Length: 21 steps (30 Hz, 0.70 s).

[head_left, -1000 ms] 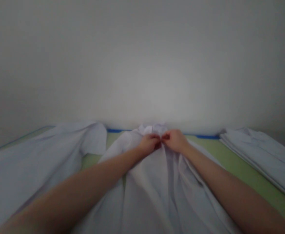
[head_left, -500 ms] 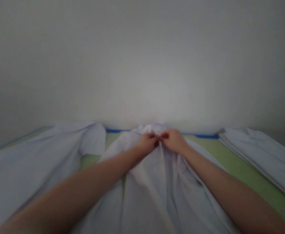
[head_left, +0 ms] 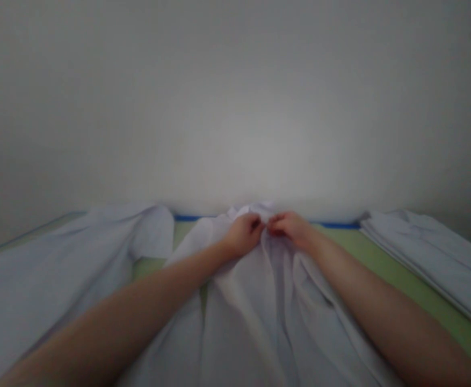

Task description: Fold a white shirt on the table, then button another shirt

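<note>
A white shirt lies in front of me, its bunched collar end at the far side and its folds running toward me. My left hand is closed in a pinch on the cloth just below the collar. Right beside it, my right hand has its fingers bent and gathered at the same front edge of the shirt. The fingertips nearly meet. Blur hides the exact point of grip, and no button can be made out.
Another white garment is spread at the left. Folded white cloth lies at the right. Beneath them is a green surface with a blue edge, against a plain grey wall.
My right hand has shifted slightly right and turned, its fingers loosening a little. My left hand has moved up slightly, staying at the shirt's front edge. The garments around have not moved.
</note>
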### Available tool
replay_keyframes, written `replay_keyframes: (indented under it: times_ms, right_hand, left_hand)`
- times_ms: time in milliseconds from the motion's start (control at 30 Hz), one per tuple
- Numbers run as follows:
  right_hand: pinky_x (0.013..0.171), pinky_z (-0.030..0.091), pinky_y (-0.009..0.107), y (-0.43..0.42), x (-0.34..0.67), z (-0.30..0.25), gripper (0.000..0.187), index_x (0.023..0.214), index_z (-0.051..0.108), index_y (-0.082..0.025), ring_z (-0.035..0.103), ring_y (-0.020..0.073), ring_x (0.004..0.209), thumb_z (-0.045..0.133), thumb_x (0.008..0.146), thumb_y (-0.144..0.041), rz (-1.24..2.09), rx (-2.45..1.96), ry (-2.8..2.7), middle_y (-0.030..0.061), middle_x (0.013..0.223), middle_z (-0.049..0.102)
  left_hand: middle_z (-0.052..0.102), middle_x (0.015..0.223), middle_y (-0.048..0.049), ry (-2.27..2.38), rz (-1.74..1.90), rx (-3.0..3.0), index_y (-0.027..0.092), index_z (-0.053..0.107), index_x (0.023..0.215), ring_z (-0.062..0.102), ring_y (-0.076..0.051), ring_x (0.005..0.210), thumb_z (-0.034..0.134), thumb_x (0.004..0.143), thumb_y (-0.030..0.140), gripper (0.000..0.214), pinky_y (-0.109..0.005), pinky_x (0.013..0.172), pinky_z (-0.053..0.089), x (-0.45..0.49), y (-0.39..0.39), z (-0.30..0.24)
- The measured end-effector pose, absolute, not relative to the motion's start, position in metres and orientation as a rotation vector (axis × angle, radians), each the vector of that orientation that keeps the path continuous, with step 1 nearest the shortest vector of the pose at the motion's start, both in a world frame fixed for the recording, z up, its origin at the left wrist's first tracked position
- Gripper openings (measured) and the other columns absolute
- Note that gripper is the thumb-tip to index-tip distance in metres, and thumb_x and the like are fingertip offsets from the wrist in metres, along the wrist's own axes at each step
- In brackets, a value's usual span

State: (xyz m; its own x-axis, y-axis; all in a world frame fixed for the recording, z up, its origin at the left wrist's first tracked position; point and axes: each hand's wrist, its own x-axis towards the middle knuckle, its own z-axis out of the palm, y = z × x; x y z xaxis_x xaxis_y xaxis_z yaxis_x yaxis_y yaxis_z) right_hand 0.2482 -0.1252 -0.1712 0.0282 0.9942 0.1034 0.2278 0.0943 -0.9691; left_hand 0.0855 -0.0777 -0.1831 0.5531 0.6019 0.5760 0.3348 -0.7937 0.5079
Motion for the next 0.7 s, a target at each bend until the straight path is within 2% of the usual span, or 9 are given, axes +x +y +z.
replay_keyframes:
  times_ms: [133, 233, 333, 400, 700]
  right_hand:
    - [0.06, 0.041, 0.022, -0.126, 0.254, -0.166, 0.025, 0.075, 0.061, -0.011, 0.052, 0.009, 0.059, 0.062, 0.064, -0.034, 0.815, -1.296, -1.582, 0.0021, 0.067, 0.061]
    - [0.061, 0.04, 0.022, -0.129, 0.256, -0.163, 0.032, 0.082, 0.062, -0.013, 0.054, 0.0109, 0.064, 0.066, 0.062, -0.037, 0.423, -1.46, -1.84, 0.0024, 0.074, 0.062]
    - [0.063, 0.039, 0.024, -0.133, 0.252, -0.164, 0.023, 0.078, 0.064, -0.016, 0.056, 0.0147, 0.068, 0.064, 0.063, -0.033, -0.07, -1.728, -1.965, 0.0042, 0.075, 0.064]
    - [0.064, 0.039, 0.026, -0.136, 0.249, -0.165, 0.016, 0.076, 0.066, -0.018, 0.059, 0.0174, 0.072, 0.06, 0.067, -0.029, -0.24, -1.883, -1.987, 0.0063, 0.076, 0.066]
    - [0.053, 0.039, 0.027, -0.148, 0.257, -0.157, 0.024, 0.077, 0.072, -0.016, 0.062, 0.0226, 0.065, 0.058, 0.06, -0.024, -0.232, -2.249, -2.16, 0.0146, 0.076, 0.068]
  left_hand:
    - [0.054, 0.055, -0.0002, 0.793, 1.013, 2.202, 0.016, 0.054, 0.066, 0.047, -0.011, 0.053, 0.046, 0.08, 0.032, 0.023, -0.021, 0.05, 0.035, 0.089, -0.069, -0.186]
    - [0.054, 0.051, -0.0007, 0.813, 0.963, 1.987, 0.015, 0.055, 0.065, 0.049, -0.01, 0.049, 0.047, 0.08, 0.032, 0.024, -0.021, 0.048, 0.037, 0.091, -0.062, -0.186]
    - [0.055, 0.05, -0.0009, 0.802, 0.927, 1.821, 0.015, 0.055, 0.064, 0.05, -0.009, 0.045, 0.049, 0.078, 0.032, 0.023, -0.02, 0.046, 0.039, 0.091, -0.06, -0.184]
    - [0.055, 0.05, -0.0007, 0.772, 0.872, 1.757, 0.015, 0.054, 0.065, 0.05, -0.009, 0.042, 0.049, 0.078, 0.031, 0.022, -0.02, 0.043, 0.039, 0.092, -0.06, -0.183]
    - [0.063, 0.065, -0.0029, 0.814, 0.657, 1.688, 0.017, 0.045, 0.088, 0.06, -0.015, 0.047, 0.04, 0.083, 0.024, 0.009, -0.026, 0.043, 0.047, 0.096, -0.075, -0.177]
